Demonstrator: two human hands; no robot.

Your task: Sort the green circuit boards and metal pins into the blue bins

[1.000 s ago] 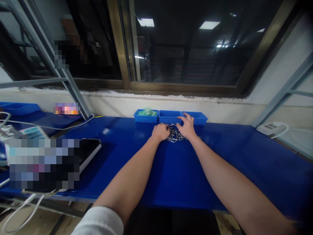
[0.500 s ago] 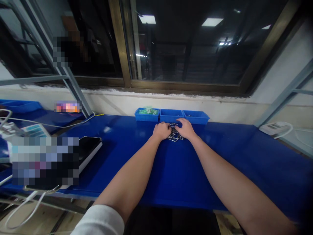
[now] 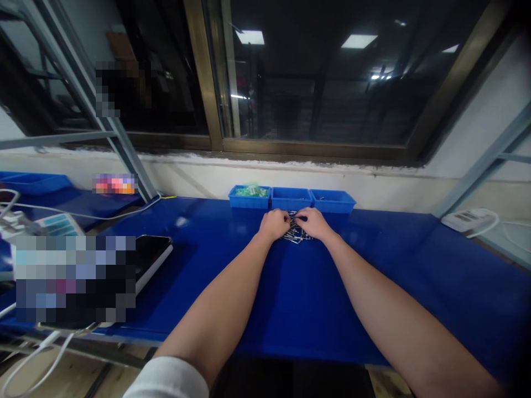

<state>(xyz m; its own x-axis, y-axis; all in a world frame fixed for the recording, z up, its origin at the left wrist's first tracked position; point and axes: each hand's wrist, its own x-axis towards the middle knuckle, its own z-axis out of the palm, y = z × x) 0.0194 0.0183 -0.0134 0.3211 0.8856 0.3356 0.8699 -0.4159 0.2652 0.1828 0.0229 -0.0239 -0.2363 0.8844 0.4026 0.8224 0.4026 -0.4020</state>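
A small pile of thin, shiny metal pieces lies on the blue table, just in front of the bins; they are too small for me to tell their exact kind. At the pile's left side is my left hand, its fingers curled in and closed. From the right, my right hand reaches over the same pile with thumb and fingertips brought together. Both sets of fingertips are close to each other above the metal pieces. What either hand pinches is hidden or too small to name.
Three blue bins stand against the wall: a left bin with green-and-clear packets, a middle bin, and a right bin with a few small bits. A dark-screened device and white cable are at left. Metal frame posts flank the table.
My right hand's raised, spread fingers have come down and closed toward the thumb over the pile. The left hand stays almost in place. The view has tilted slightly.
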